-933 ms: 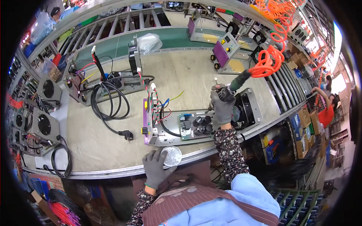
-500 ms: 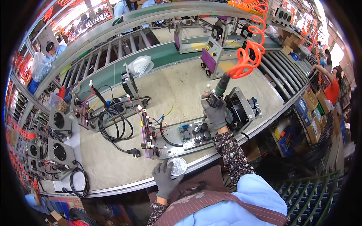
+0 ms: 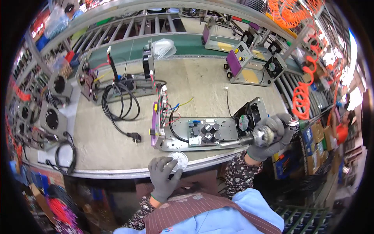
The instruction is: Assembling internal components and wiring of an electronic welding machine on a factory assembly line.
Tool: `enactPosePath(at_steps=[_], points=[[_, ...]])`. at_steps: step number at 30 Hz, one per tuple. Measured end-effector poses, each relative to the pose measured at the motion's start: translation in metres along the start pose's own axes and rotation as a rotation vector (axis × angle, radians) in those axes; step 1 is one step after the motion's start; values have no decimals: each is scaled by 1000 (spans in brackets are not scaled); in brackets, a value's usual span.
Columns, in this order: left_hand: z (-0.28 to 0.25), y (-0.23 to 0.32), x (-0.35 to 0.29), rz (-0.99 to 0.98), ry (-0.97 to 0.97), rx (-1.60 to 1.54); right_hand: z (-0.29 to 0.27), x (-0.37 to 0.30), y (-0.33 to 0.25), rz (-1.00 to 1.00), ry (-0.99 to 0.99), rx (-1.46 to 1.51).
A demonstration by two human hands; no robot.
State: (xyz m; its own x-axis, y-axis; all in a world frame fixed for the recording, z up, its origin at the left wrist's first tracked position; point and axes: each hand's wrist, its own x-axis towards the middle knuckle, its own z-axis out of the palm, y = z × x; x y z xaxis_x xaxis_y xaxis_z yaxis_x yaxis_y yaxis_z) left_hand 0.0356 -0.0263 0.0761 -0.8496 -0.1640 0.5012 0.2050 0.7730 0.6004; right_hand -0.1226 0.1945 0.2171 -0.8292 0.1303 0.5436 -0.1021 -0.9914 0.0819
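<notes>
My right hand (image 3: 276,134) is wrapped round a metal power screwdriver (image 3: 263,137). The tool lies nearly level, its shaft pointing left over the near edge of a metal chassis (image 3: 181,126). This chassis carries a purple front panel (image 3: 155,124), a circuit board with several black capacitors (image 3: 210,132) and a black fan (image 3: 244,121) at its right end. At the table's front edge, my left hand (image 3: 163,175) has its fingers apart at the left rim of a round white dish (image 3: 179,160) of small silvery pieces. Both hands wear grey gloves.
To the left, a black power cable with plug (image 3: 134,137) lies coiled by another part-built unit (image 3: 117,87). A purple-fronted unit (image 3: 249,64) stands back right, before the green conveyor belt (image 3: 187,46). An orange coiled air hose (image 3: 303,97) hangs at right. Fan housings (image 3: 52,117) stand far left.
My right hand has moved right and nearer, turning the screwdriver from upright beside the fan to nearly level. The left hand remains by the dish. The head view has shifted.
</notes>
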Motion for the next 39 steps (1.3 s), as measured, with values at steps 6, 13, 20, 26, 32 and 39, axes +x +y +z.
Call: enactPosePath(at_steps=[6,13,20,26,32,39], points=[[-27,56,49,137,131,-279,-1,-23,-9,158,152,207],[-37,79,73,273,187,-417,-10,-42,-5,175,139,32],[-32,71,62,286,179,-404,-11,-49,-1,253,219,52],[-35,50,47,226,125,-335,-11,-63,15,256,266,-135],[-34,18,21,93,117,-287,-17,-86,39,270,299,-456],[-30,-83,-15,-356,-39,38,-20,-100,83,298,-110,-935]])
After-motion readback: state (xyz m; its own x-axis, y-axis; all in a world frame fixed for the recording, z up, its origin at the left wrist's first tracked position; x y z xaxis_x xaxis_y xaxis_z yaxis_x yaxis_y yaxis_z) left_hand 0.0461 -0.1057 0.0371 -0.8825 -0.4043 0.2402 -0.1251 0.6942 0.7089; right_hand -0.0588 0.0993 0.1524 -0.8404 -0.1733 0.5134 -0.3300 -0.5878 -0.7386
